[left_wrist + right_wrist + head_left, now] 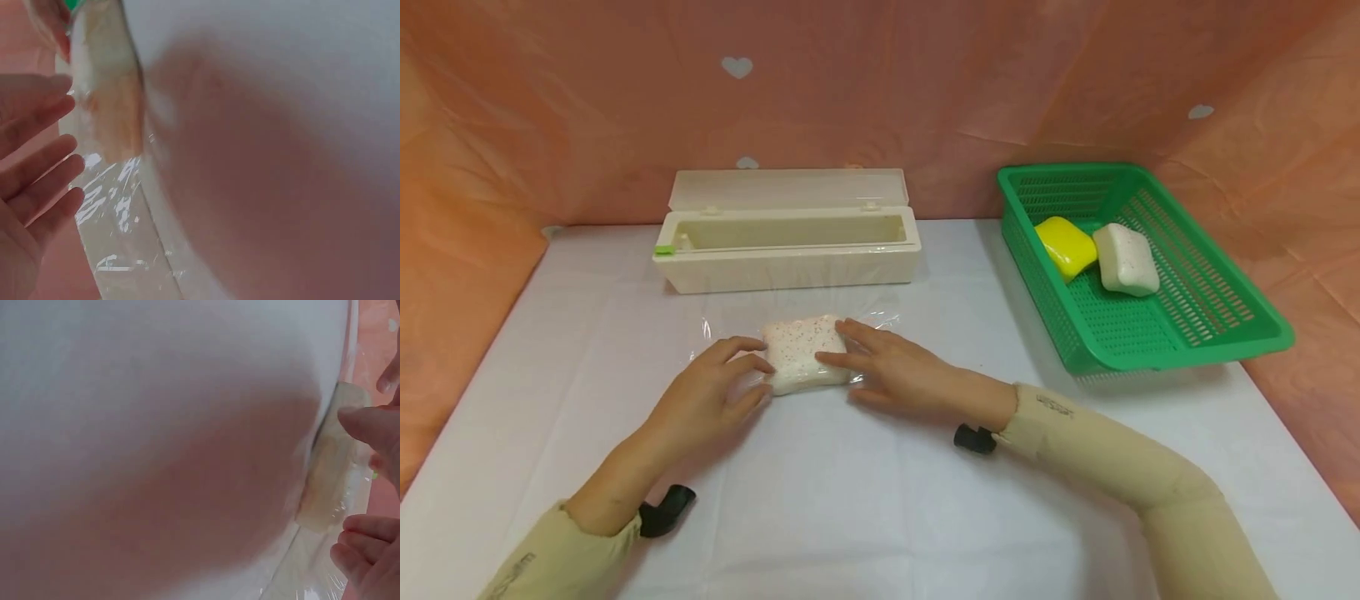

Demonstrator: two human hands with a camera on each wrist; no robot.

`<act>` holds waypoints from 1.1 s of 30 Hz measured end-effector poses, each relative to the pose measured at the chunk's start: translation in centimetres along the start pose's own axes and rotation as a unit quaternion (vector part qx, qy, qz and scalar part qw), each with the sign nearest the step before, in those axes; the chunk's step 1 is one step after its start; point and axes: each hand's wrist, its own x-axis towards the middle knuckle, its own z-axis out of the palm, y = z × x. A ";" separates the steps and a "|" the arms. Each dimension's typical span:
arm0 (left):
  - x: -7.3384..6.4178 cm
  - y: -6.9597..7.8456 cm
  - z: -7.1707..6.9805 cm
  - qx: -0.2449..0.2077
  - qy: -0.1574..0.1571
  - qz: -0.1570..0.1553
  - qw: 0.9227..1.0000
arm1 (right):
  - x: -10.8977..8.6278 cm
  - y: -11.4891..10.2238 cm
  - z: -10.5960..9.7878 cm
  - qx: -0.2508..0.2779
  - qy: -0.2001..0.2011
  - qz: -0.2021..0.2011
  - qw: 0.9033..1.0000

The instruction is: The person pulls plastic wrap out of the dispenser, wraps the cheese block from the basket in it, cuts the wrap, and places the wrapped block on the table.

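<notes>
Okay, I've got left hand [711, 392] and right hand [898, 372], fingers apart, block [803, 346] between them; I'd press the film [119, 197] evenly, lightly against its sides.

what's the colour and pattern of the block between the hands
Off-white block with small reddish specks, clearest in the head view.

From my end I can read no words or numbers. A small dark print [1055, 406] marks the right sleeve [1101, 446], behind the right hand [898, 367], and another mark [511, 577] the left sleeve [568, 550], behind the left hand [700, 398]; both may be lettering, too blurred to make out.
</notes>
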 end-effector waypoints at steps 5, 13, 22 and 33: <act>0.4 -0.2 0.6 0.020 -0.045 -0.012 0.999 | 0.4 0.1 0.4 -0.003 0.000 0.002 1.000; 1.3 -0.8 1.2 0.003 -0.094 -0.047 0.994 | 1.7 0.2 0.7 0.023 0.025 0.016 0.999; 1.3 -1.2 0.5 -0.045 -0.115 -0.063 0.990 | 2.1 0.9 0.5 0.076 0.019 0.003 0.997; 2.5 -2.4 -0.5 -0.144 -0.097 -0.110 0.979 | 3.4 2.2 -0.8 0.222 0.055 0.059 0.972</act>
